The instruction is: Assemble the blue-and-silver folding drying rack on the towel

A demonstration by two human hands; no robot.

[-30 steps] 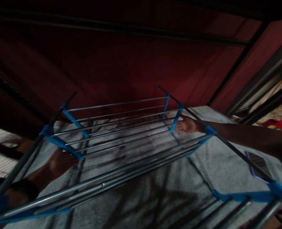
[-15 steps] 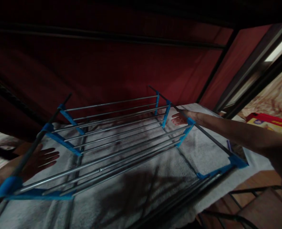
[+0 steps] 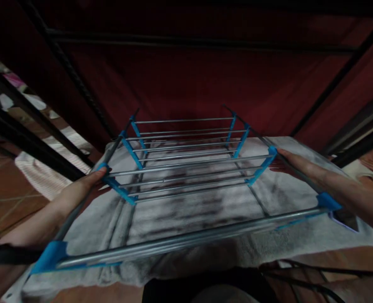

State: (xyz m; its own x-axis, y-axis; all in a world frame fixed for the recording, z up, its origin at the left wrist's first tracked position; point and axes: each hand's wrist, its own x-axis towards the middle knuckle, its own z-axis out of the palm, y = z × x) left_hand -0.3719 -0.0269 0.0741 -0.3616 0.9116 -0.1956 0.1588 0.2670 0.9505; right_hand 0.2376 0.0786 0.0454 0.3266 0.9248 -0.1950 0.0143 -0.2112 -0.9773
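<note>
A rack of grey metal tubes with blue plastic joints, which looks like a shoe rack (image 3: 189, 164), lies on its side on a grey cloth (image 3: 268, 237). My left hand (image 3: 83, 189) closes on its left side, thumb over a blue joint (image 3: 120, 190) and fingers partly hidden beneath. At the opposite side my right hand (image 3: 287, 156) wraps the post beside another blue joint (image 3: 262, 168); some fingertips show below the post. Several tubes span the frame between both hands.
Beyond the rack stands a dark red panel (image 3: 186, 84) with a dark metal bar (image 3: 205, 42) across it. A dark flat item with a purple edge (image 3: 346, 219) rests on the cloth at right. Striped fabric (image 3: 44, 168) lies at left, over a tiled floor (image 3: 3, 198).
Both hands were open with fingers spread beside the rack; now they have closed on its two sides. The view has turned, so the rack appears more squarely in front of me.
</note>
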